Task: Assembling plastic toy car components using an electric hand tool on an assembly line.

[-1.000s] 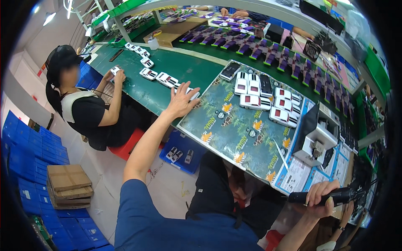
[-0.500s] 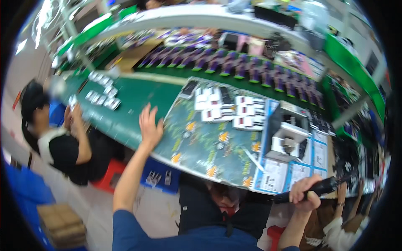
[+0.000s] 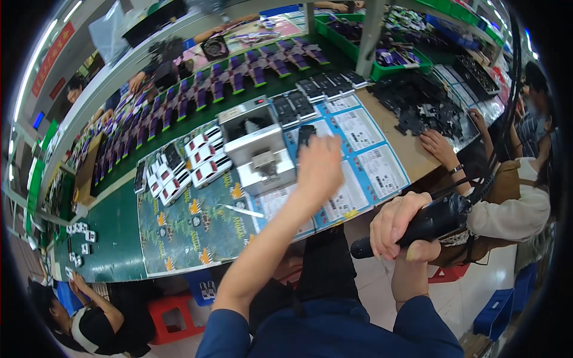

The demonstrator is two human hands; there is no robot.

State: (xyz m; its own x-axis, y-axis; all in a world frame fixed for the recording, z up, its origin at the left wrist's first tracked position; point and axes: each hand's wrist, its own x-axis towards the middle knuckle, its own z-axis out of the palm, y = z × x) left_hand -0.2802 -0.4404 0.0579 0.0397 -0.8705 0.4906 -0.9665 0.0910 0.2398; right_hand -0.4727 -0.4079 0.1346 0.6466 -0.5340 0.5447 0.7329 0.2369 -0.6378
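My left hand (image 3: 322, 170) reaches over the label sheets right of the metal fixture. Its curled fingers are closed at a small black plastic part (image 3: 306, 135); the fingertips are partly hidden. In my right hand (image 3: 399, 225) is a black electric screwdriver (image 3: 434, 220), held sideways past the table's front edge with its cable rising at the right. The silvery box-shaped fixture (image 3: 253, 152) stands left of my left hand. More black plastic parts (image 3: 285, 111) lie in rows behind it. White toy car bodies (image 3: 206, 156) are grouped to the fixture's left.
White tweezers (image 3: 240, 210) lie on the patterned mat (image 3: 179, 232). Purple parts (image 3: 218, 83) line the green belt behind. A heap of black parts (image 3: 418, 101) sits at the right, by a co-worker's hand (image 3: 439, 148). Another person (image 3: 98, 322) sits at far left.
My view has swung right. My left hand has gone from open over the green tabletop to the black part beside the fixture. The screwdriver stays in my right hand.
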